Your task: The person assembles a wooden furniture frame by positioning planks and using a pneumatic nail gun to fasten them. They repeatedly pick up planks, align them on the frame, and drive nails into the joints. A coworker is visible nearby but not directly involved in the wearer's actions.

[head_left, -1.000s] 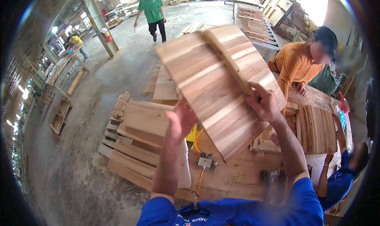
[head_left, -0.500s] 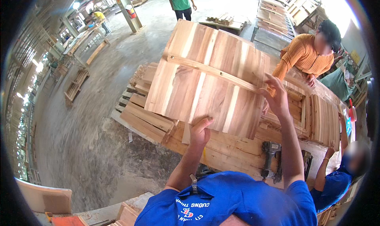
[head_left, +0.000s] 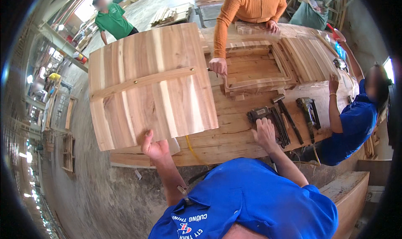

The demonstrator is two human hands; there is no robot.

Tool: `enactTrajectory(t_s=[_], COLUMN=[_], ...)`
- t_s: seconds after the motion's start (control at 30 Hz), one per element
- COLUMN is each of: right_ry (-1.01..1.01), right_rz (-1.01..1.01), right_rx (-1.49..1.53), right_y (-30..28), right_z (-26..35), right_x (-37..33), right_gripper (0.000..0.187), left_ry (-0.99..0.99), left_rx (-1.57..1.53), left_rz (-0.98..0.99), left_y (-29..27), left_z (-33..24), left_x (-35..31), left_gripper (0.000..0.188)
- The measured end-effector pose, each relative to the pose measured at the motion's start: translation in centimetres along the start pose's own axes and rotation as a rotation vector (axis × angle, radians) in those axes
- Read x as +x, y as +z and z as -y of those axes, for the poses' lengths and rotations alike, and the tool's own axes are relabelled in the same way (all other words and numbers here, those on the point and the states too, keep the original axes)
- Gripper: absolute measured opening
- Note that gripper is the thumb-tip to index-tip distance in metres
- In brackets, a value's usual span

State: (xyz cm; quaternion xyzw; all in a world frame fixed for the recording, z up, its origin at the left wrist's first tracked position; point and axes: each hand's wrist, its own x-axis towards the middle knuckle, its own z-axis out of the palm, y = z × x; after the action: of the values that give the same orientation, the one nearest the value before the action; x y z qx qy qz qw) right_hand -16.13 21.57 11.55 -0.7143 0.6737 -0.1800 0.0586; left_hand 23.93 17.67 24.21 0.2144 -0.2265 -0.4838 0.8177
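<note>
My left hand grips the near edge of a broad striped wooden panel, thumb on top and fingers hidden underneath. The panel is tilted up above the left end of the workbench. A narrow batten with two brass-coloured fasteners crosses it. On the bench to the right, my right hand has its fingers closed over a dark nail gun, which lies on its side. Just beyond it are a hammer and a second nail gun.
Across the wooden workbench, a person in orange has one hand near a wooden frame. Slatted panels lie beside it. Another person in blue works at the right. A person in green stands beyond my panel.
My right hand has let go of the panel and come down onto the nail gun. The panel has turned in my left hand. My view has swung right.
</note>
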Motion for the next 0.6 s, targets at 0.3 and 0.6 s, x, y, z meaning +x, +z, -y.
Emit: enactTrajectory(t_s=[0.3,0.6], right_ry=[0.137,0.083], right_rz=[-0.036,-0.134], right_rx=[-0.063,0.201], right_y=[1.0,-3.8], right_z=[-2.3,-3.7], right_x=[-4.4,-2.4], right_gripper=[0.05,0.071], left_ry=[-0.023,-0.055], left_rx=[0.021,0.105], left_rz=[-0.148,-0.143], left_y=[-1.5,-0.4], left_z=[0.1,-1.4], left_x=[-0.1,-2.4], left_gripper=[0.071,0.07])
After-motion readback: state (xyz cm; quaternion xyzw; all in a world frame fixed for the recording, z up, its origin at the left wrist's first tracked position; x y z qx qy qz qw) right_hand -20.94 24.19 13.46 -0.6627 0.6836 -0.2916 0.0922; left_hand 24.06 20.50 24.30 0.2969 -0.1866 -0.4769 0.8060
